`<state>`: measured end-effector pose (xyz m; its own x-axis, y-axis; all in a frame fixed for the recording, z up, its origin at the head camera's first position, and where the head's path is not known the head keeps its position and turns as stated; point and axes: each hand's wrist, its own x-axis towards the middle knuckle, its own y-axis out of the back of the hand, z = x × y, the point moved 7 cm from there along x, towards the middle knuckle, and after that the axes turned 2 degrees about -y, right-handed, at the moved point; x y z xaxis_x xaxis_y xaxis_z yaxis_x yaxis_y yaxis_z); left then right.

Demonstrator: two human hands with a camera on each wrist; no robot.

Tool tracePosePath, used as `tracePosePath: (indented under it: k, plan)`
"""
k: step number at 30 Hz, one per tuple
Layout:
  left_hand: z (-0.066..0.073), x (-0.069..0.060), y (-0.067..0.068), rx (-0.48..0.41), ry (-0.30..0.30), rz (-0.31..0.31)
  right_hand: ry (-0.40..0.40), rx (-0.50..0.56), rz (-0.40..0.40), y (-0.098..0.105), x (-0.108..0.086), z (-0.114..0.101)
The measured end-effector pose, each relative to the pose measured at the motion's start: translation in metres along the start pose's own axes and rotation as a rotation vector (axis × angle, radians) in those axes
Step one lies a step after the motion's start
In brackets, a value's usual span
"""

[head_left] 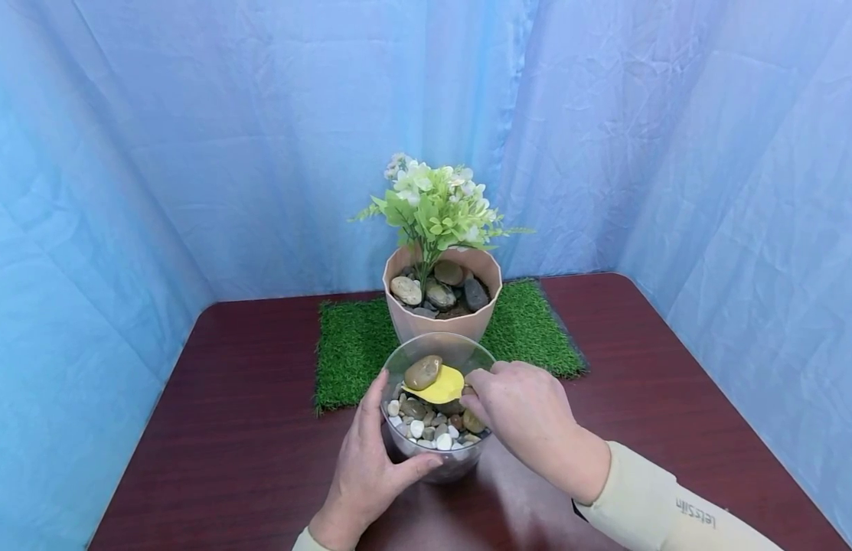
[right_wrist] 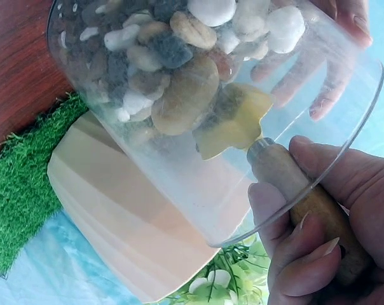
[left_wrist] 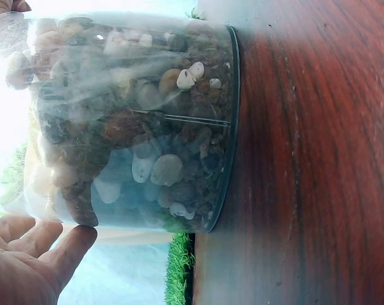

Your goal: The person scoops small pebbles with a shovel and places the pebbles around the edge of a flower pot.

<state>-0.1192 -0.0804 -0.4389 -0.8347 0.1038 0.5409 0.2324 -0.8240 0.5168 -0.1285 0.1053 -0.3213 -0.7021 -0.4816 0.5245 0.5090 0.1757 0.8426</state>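
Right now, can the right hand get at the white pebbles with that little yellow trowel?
Probably yes: the clear tub is open on top, the right hand holds the yellow trowel with its blade inside, and some white pebbles lie uncovered.

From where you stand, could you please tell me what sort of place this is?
Probably a staged indoor tabletop set: blue curtains hang behind and beside the dark-red table, where a turf mat lies under a flowerpot.
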Motion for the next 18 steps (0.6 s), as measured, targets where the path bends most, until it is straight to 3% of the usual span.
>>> tracePosePath:
  k: [18]
  plan:
    - [0.0019,0.0011,-0.0002,-0.01,0.011,-0.02,-0.036,0.102,-0.042,-0.0068,-0.0037,0.0057]
